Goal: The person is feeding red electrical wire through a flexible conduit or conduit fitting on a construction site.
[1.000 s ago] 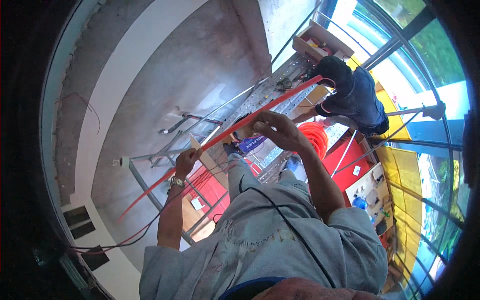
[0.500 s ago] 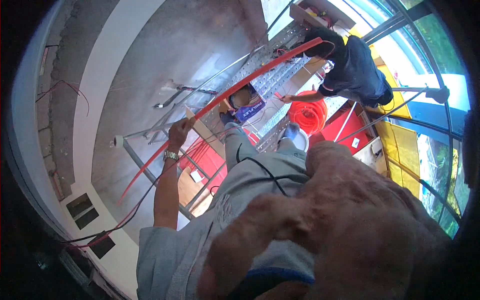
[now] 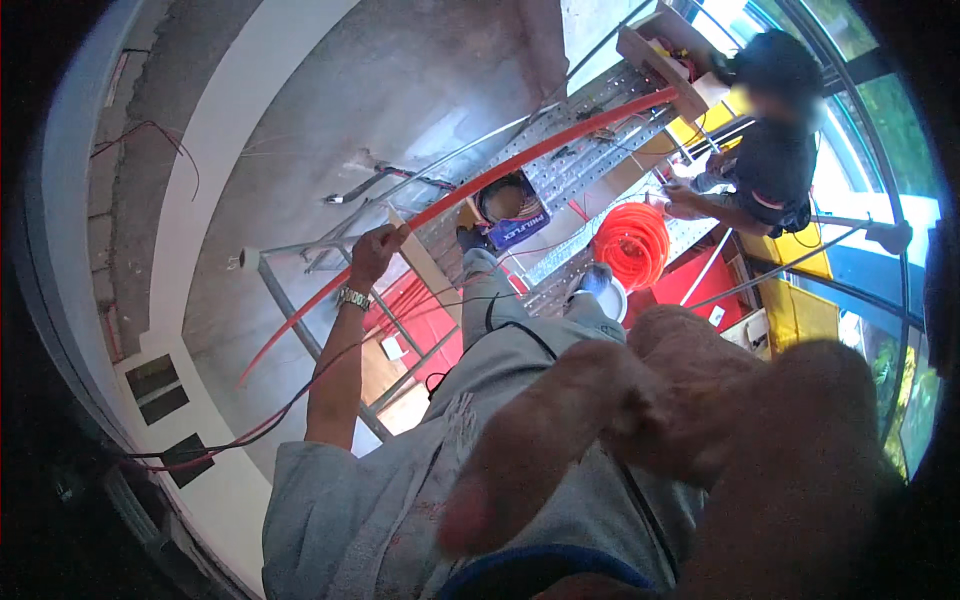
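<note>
My left hand (image 3: 378,252), with a watch on its wrist, is closed around a long orange-red flexible tube (image 3: 520,157). The tube slants from the lower left up to a wooden box at the upper right. Large and close, my right hand (image 3: 690,400) fills the lower right. One digit stretches toward the lower left while the others curl in; whatever they hold, if anything, is hidden. Thin black and pink wires (image 3: 285,405) run past my left forearm. Beyond my feet, a bright orange coil of tubing (image 3: 632,245) lies beside a blue carton (image 3: 520,228) with coiled wire inside.
Perforated metal scaffold planks (image 3: 590,150) lie under my feet, with grey scaffold pipes (image 3: 285,300) at left. A co-worker (image 3: 770,150) in dark clothes is at the upper right, beside the wooden box (image 3: 660,60). A white bucket (image 3: 612,303) sits by my foot; red panels (image 3: 690,270) show below.
The co-worker has shifted right and raised their head and upper body. My right hand has turned, its curled fingers now showing. My left hand keeps its hold on the tube.
</note>
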The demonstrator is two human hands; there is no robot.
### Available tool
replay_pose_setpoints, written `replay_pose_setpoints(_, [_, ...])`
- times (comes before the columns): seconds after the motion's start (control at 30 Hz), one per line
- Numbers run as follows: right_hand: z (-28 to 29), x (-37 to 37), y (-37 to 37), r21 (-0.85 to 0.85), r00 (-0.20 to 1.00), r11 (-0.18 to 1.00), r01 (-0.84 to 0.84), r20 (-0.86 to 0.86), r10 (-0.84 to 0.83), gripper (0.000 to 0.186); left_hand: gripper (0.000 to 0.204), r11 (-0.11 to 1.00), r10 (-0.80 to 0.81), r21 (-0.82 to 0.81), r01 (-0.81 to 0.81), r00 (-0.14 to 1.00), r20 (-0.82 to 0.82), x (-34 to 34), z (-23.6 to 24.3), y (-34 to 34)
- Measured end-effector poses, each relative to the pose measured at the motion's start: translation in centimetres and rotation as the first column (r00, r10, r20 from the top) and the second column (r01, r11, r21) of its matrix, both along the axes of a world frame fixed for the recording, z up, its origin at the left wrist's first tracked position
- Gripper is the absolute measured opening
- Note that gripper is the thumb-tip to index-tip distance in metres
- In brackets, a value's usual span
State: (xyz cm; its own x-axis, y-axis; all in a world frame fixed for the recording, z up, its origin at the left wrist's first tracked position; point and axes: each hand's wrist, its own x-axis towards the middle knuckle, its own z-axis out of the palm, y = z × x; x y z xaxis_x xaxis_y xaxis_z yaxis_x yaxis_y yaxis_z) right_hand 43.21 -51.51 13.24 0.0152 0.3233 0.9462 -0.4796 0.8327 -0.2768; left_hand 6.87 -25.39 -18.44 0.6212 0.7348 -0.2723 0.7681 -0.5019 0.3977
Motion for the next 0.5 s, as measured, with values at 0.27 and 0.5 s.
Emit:
replay_pose_setpoints(0.27, [-1.2, -0.5, 0.9, -0.005, 1.000, 1.000, 0.017, 0.009, -0.017, 0.044, 0.060, 0.997, 0.050, -0.067, -0.042, 0.991, 0.125, 1.4, 1.1, -0.8])
replay_pose_setpoints(0.5, [-2.2, 1.3, 1.4, -0.116, 0.952, 0.948, 0.298, 0.113, -0.285, 0.042, 0.066, 1.000, 0.004, 0.001, -0.004, 1.000, -0.004, 1.5, 1.6, -0.9])
